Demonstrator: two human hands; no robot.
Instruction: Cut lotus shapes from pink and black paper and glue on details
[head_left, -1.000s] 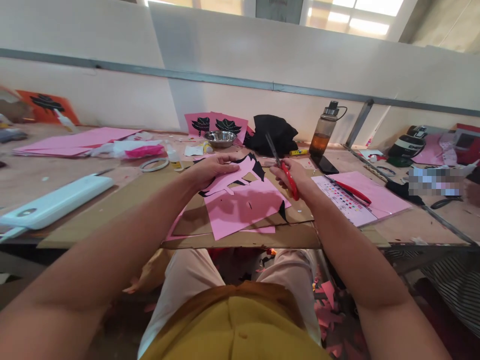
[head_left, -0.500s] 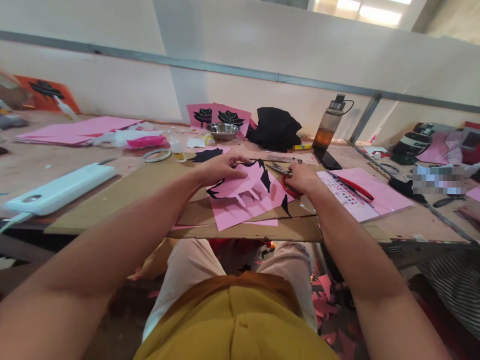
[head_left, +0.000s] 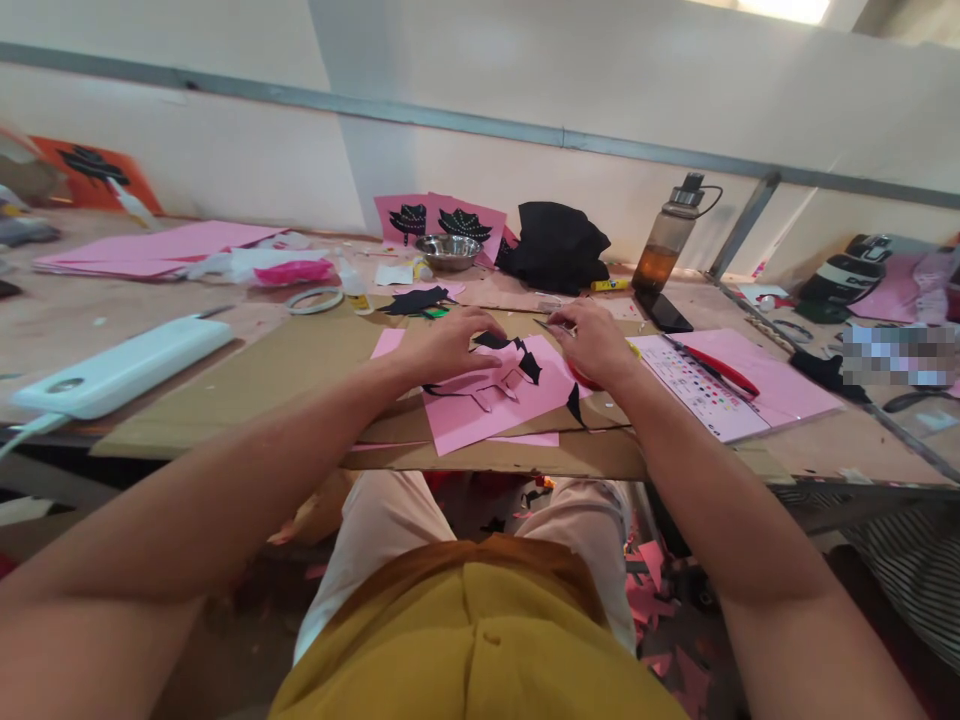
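Observation:
A pink paper cutout with black pieces along its edge [head_left: 506, 385] lies flat on a pink sheet [head_left: 457, 425]. Over the cutout's upper left is my left hand [head_left: 450, 345], its thumb and fingers apart beside a black piece; whether the fingertips touch it I cannot tell. My right hand [head_left: 596, 342] is closed around scissors [head_left: 586, 380]; part of the red handle shows below the palm, and the metal tip pokes out on the left. A loose black pointed scrap [head_left: 574, 404] rests on the sheet's right edge. Brown cardboard [head_left: 240, 400] lies underneath.
Behind my hands stand a metal bowl [head_left: 448, 252], a heap of black material [head_left: 559, 248] and a bottle [head_left: 664, 245] beside a phone [head_left: 664, 312]. At right, a red-handled tool [head_left: 716, 368] lies on a printed sheet [head_left: 694, 390]. A white device [head_left: 127, 370] sits at left.
The pink cutout, raised in my left hand before, now lies flat on the sheet. My left hand's fingers have spread and moved slightly right. My right hand has shifted up with the scissors.

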